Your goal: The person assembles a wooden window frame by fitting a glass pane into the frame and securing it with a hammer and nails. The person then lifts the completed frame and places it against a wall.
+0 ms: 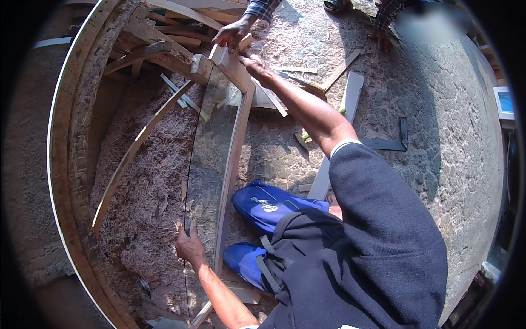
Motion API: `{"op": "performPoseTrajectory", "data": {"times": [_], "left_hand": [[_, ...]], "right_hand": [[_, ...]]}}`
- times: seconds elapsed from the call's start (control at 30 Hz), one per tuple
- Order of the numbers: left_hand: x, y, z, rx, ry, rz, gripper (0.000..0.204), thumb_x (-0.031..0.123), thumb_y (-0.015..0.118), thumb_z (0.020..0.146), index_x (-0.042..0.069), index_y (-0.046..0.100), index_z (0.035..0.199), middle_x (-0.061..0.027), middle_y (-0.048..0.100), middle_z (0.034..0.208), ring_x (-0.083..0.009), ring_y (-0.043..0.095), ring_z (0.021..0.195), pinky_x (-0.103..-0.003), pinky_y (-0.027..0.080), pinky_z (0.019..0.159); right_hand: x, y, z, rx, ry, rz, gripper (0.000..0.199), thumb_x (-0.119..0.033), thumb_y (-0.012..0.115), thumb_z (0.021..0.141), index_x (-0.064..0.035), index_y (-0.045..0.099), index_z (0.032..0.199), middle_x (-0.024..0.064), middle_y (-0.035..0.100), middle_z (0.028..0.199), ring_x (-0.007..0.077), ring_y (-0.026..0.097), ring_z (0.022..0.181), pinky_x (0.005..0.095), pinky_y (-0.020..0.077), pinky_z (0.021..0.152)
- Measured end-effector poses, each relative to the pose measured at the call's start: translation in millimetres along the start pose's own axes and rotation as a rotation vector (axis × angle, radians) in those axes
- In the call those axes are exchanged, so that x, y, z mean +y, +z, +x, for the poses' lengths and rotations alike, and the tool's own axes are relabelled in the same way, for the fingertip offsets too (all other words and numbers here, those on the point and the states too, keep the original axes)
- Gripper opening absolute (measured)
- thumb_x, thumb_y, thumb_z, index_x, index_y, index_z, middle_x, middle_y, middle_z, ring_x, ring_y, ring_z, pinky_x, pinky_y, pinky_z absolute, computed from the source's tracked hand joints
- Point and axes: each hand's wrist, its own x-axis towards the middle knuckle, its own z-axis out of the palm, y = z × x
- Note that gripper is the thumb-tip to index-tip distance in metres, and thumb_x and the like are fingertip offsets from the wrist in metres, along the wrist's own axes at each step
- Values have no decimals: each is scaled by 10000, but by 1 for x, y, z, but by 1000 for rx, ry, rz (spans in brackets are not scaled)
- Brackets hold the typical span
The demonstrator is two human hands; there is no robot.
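Observation:
A long wooden frame (234,148) stands in front of my legs, and a clear glass pane (211,142) lies along its left side. My left hand (190,245) is closed around the pane's left edge, toward the near end. At the far end my right hand (256,68) is closed against the frame's top corner; its fingertips are partly hidden. A co-worker's hand (233,34) grips the same corner from the other side, beside a short wooden piece (245,42).
A heavy timber bench (71,142) runs down the left, with a thin wooden strip (134,143) slanting beside it. Wood shavings (139,203) cover the ground below. Offcuts, a white board (350,93) and a dark angled metal piece (404,134) lie right. Another co-worker hand (382,39) rests near the ground.

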Motion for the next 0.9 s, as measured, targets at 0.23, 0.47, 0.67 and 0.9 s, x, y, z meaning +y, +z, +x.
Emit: {"op": "performPoseTrajectory", "data": {"times": [0.23, 0.47, 0.67, 0.9], "left_hand": [[1, 4, 2, 57, 36, 35, 346, 383, 706, 919, 39, 684, 882, -154, 691, 753, -372, 651, 689, -478, 456, 631], [-3, 6, 2, 46, 19, 26, 354, 422, 729, 883, 75, 709, 947, -161, 713, 789, -415, 662, 712, -507, 457, 626], [2, 2, 5, 64, 44, 48, 351, 416, 729, 879, 72, 706, 944, -164, 715, 813, -404, 676, 743, -506, 473, 646], [-5, 7, -2, 100, 37, -6, 339, 408, 733, 875, 73, 680, 864, -167, 714, 832, -397, 688, 792, -509, 508, 659]], "right_hand": [[-29, -2, 15, -170, 71, -90, 562, -421, 408, 1033, 23, 586, 1328, 201, 634, 1330, 285, 577, 1226, 424, 414, 1040], [-30, 12, -9, -111, -18, -36, 589, -431, 460, 1047, -31, 494, 1477, 153, 522, 1499, 267, 457, 1398, 370, 333, 1162], [-35, 11, 5, -114, -102, -404, 537, -405, 396, 1035, -40, 539, 1401, 198, 596, 1389, 351, 547, 1305, 415, 416, 1103], [-109, 138, -158, -550, -1124, -721, 584, -353, 715, 903, -138, 547, 1419, 103, 619, 1324, 308, 529, 1311, 495, 373, 1117]]}}
